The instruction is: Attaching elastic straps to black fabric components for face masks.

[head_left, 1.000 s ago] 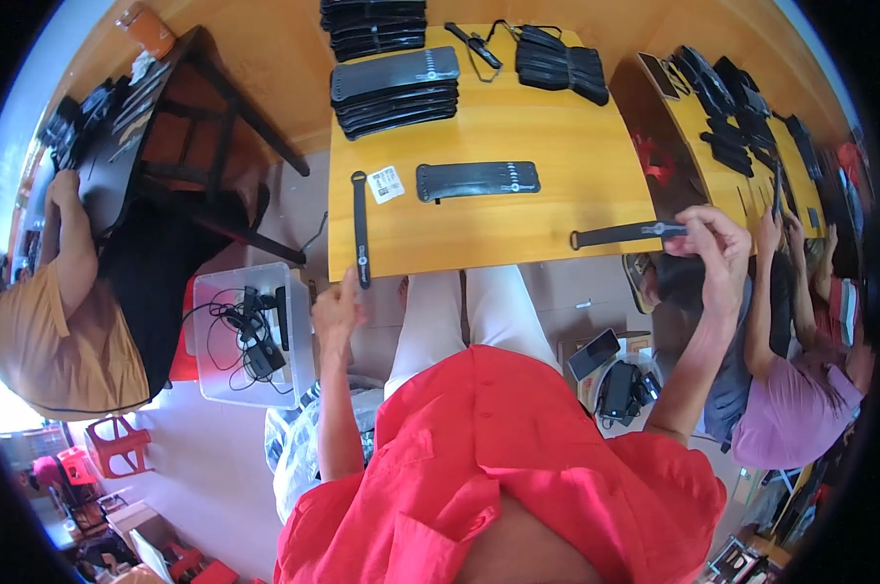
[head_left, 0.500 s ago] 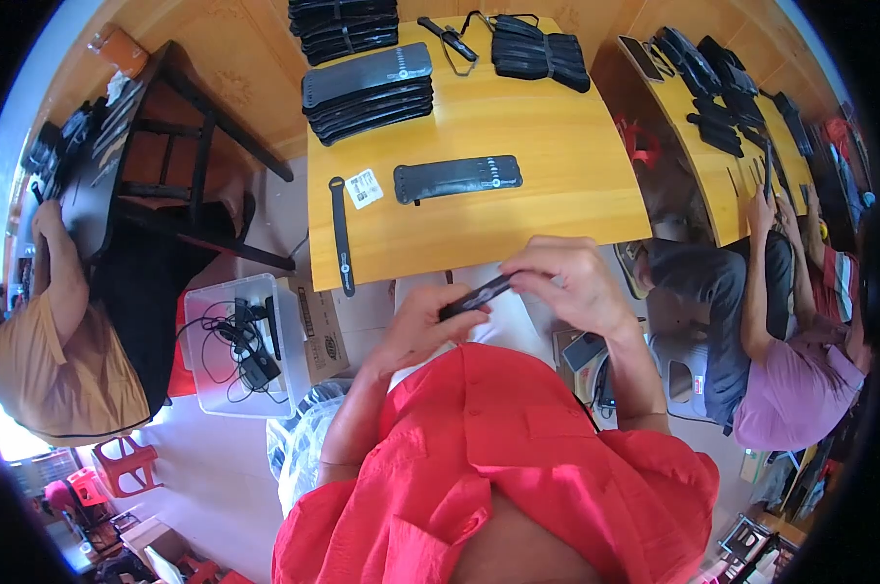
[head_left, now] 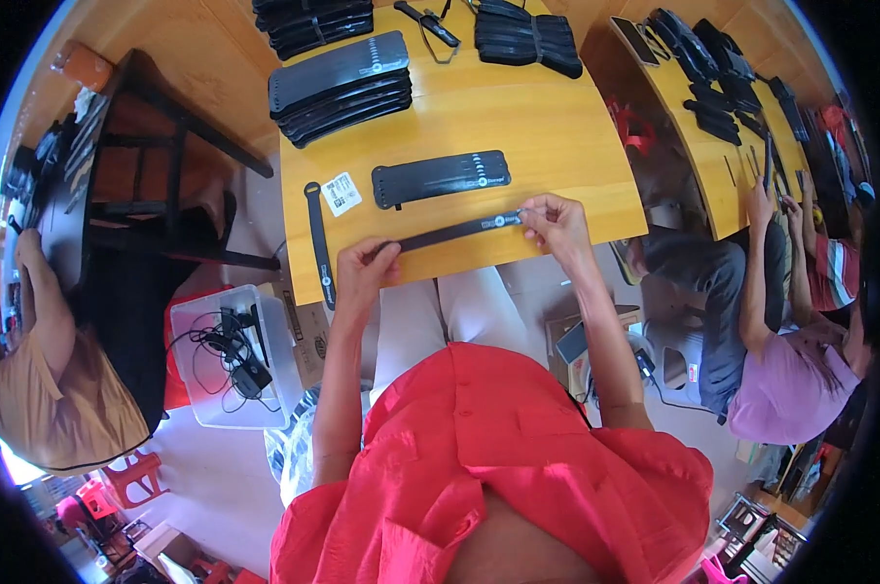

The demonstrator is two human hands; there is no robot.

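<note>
A narrow black strap (head_left: 451, 233) with white print is stretched out straight between my two hands, just over the near edge of the yellow table (head_left: 547, 136). My left hand (head_left: 370, 265) pinches its left end, and my right hand (head_left: 556, 226) pinches the right end. Beyond the strap lies a wider flat black stack of straps (head_left: 440, 179). One single black strap (head_left: 319, 243) with a loop end rests on the table at the left, beside a white printed label (head_left: 341, 194).
Taller piles of black straps (head_left: 341, 86) and a banded black bundle (head_left: 527, 41) occupy the table's far side. A clear plastic bin (head_left: 231, 360) with cables stands on the floor at the left. Co-workers (head_left: 795, 380) sit at tables on both sides.
My hands have moved forward and apart, over the table edge. The strap, earlier bunched short between them, is now drawn out straight.
</note>
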